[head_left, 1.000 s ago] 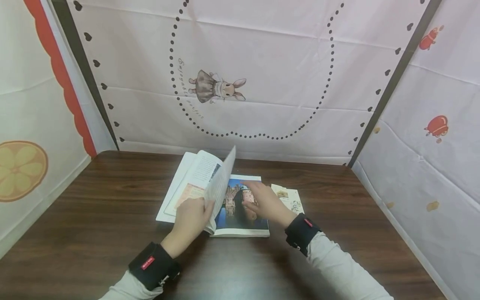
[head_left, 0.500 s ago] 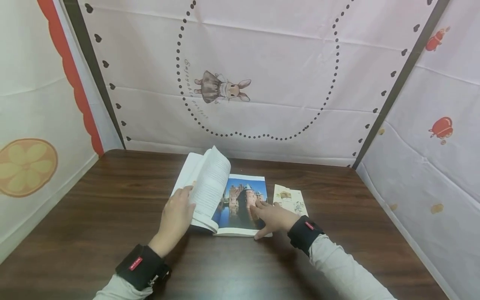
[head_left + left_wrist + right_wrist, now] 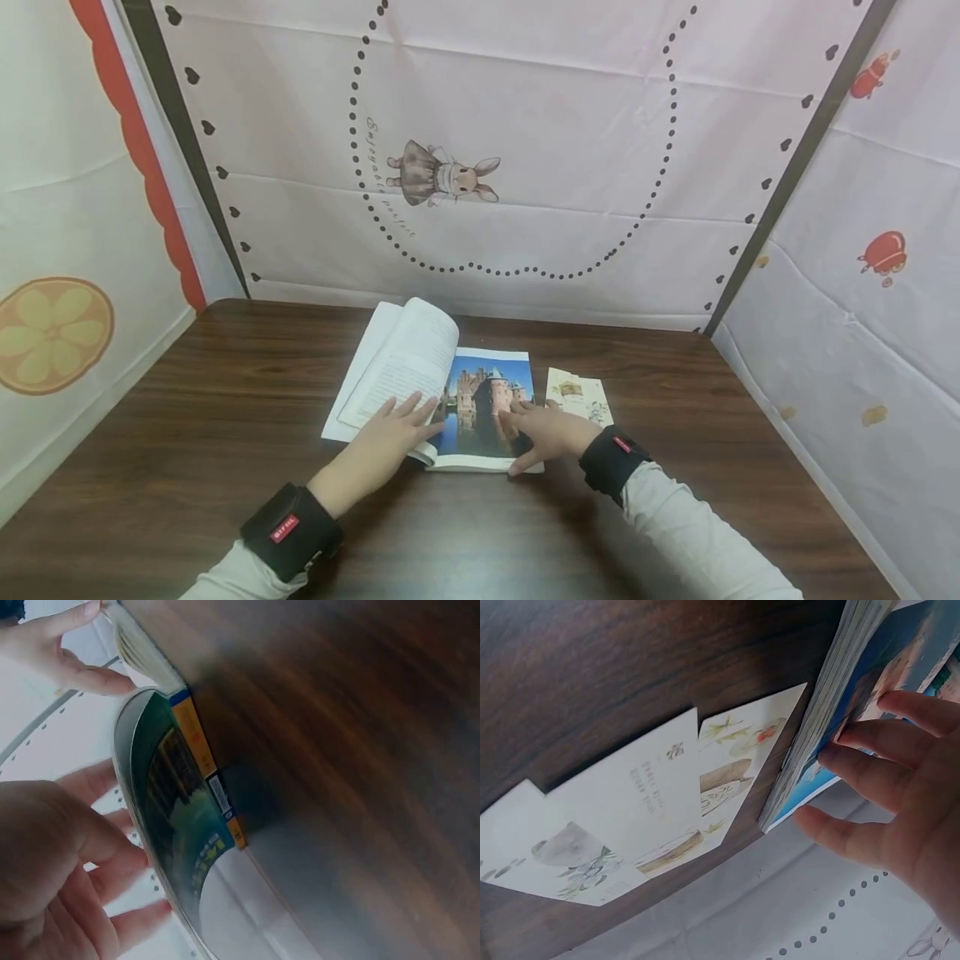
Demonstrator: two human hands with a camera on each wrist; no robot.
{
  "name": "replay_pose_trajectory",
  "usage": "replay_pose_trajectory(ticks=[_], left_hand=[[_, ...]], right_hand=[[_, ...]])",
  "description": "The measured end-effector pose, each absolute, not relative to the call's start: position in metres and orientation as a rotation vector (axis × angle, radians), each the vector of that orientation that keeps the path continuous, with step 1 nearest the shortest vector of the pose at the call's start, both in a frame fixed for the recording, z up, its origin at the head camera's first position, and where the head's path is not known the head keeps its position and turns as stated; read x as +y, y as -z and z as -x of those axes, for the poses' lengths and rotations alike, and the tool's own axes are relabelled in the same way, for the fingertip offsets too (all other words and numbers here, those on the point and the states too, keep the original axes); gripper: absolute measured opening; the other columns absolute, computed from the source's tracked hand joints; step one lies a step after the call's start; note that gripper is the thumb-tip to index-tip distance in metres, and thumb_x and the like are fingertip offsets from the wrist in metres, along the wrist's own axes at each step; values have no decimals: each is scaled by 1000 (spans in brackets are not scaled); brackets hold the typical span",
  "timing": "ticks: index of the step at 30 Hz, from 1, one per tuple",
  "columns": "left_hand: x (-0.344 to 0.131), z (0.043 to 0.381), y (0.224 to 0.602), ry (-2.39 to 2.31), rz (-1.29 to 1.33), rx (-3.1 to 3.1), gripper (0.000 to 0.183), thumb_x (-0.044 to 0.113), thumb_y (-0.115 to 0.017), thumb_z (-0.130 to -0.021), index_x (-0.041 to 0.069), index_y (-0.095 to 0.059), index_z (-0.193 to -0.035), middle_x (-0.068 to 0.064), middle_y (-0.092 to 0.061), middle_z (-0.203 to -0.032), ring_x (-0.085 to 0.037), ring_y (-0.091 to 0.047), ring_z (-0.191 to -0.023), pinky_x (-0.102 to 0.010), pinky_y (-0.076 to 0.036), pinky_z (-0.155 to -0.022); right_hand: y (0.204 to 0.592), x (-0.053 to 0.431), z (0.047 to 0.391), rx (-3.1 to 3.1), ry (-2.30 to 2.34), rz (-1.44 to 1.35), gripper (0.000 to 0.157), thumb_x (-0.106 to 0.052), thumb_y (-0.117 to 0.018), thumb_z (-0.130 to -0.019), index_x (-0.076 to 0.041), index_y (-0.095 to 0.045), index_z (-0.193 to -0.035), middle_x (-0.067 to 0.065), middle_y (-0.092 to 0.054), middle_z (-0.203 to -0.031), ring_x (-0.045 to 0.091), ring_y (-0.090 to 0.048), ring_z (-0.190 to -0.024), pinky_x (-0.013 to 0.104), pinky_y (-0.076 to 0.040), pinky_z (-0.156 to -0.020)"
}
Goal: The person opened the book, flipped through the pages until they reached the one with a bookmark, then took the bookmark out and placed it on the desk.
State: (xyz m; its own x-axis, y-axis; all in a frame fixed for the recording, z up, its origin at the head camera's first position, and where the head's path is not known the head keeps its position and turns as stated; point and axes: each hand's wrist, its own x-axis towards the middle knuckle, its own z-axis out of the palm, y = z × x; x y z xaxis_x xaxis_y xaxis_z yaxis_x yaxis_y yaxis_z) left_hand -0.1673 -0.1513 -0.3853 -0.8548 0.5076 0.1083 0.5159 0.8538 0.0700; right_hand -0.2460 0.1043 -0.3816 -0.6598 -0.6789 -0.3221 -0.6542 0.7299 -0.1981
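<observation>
A thick paperback book lies spread on the table, its text pages curving over to the left. The right-hand page carries a castle photo. My left hand rests with fingers spread on the lower part of the text page, near the fold. In the left wrist view, its fingers lie along the lifted edge above the book's green cover and orange spine. My right hand rests on the photo page's right edge, fingers extended, thumb at the lower corner. Several illustrated cards lie beside the book, overlapping.
The dark wooden table extends around the book on every side. White printed fabric hangs behind its back edge, and more fabric walls stand at the left and right.
The upright leaf has come down onto the left side. My left hand moved out to the left, then back in across the pages. My right hand lowered onto the photo page's right edge.
</observation>
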Motion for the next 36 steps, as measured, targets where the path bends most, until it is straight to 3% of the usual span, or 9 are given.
replay_pose_trajectory(ticks=[5, 8, 13, 17, 22, 27, 29, 33, 36], left_hand=[[-153, 162, 383, 300, 599, -3040, 48, -13, -51, -85, 11, -62, -125, -17, -50, -139, -41, -48, -126, -57, -43, -97], [-153, 161, 385, 369, 517, -3055, 42, -7, -51, -88, 13, -63, -123, -16, -53, -137, -39, -52, -122, -55, -45, -95], [-150, 163, 388, 398, 500, -3026, 36, 2, -51, -92, 13, -63, -124, -18, -56, -132, -42, -55, -118, -55, -46, -94], [-145, 165, 387, 371, 463, -3015, 33, 9, -53, -92, 13, -62, -124, -18, -56, -132, -44, -55, -116, -56, -48, -90], [-139, 165, 383, 316, 431, -3028, 39, 26, -57, -91, 9, -60, -126, -20, -57, -130, -46, -55, -116, -58, -48, -88], [-129, 165, 381, 277, 373, -3066, 78, 58, -60, -82, 3, -48, -136, -22, -58, -128, -47, -53, -116, -59, -44, -91], [-125, 166, 382, 226, 341, -3056, 87, 63, -61, -79, 2, -45, -138, -21, -61, -124, -45, -56, -111, -58, -45, -90], [-118, 168, 384, 129, 307, -2957, 71, 49, -62, -85, -1, -49, -134, -19, -68, -104, -37, -63, -87, -51, -49, -77], [-116, 167, 383, 102, 293, -2894, 40, 30, -59, -89, -3, -64, -111, -15, -68, -86, -29, -62, -67, -43, -48, -63]], right_hand=[[377, 101, 248, 2511, 118, 1035, 82, -45, -70, -80, -9, -35, -145, 15, -29, -153, 30, -25, -143, 59, -21, -112], [375, 101, 249, 2479, 118, 1072, 71, -42, -68, -84, -9, -41, -142, 15, -38, -149, 31, -36, -138, 55, -31, -109], [370, 103, 254, 2513, 93, 1312, 29, -18, -66, -88, -9, -66, -115, 6, -68, -111, 20, -65, -101, 34, -53, -86], [364, 100, 256, 2658, 18, 1491, 13, -13, -69, -84, -11, -73, -96, 0, -73, -91, 13, -67, -81, 27, -53, -73], [354, 92, 253, 2835, 15, 1646, 7, -18, -72, -81, -15, -73, -87, -5, -73, -81, 8, -65, -74, 31, -48, -77], [342, 81, 248, 2971, 95, 1902, 12, -13, -74, -78, -16, -71, -89, -5, -73, -88, 10, -67, -86, 33, -48, -86], [339, 76, 247, 3004, 123, 2020, 18, -11, -76, -76, -16, -72, -93, -5, -73, -93, 12, -66, -93, 33, -49, -89], [333, 65, 244, 3063, 195, 2215, 23, -11, -79, -73, -16, -73, -95, -3, -73, -99, 15, -65, -100, 34, -49, -90], [330, 60, 244, 3144, 307, 2172, 31, -11, -79, -73, -13, -70, -102, 2, -70, -109, 21, -62, -108, 37, -49, -92]])
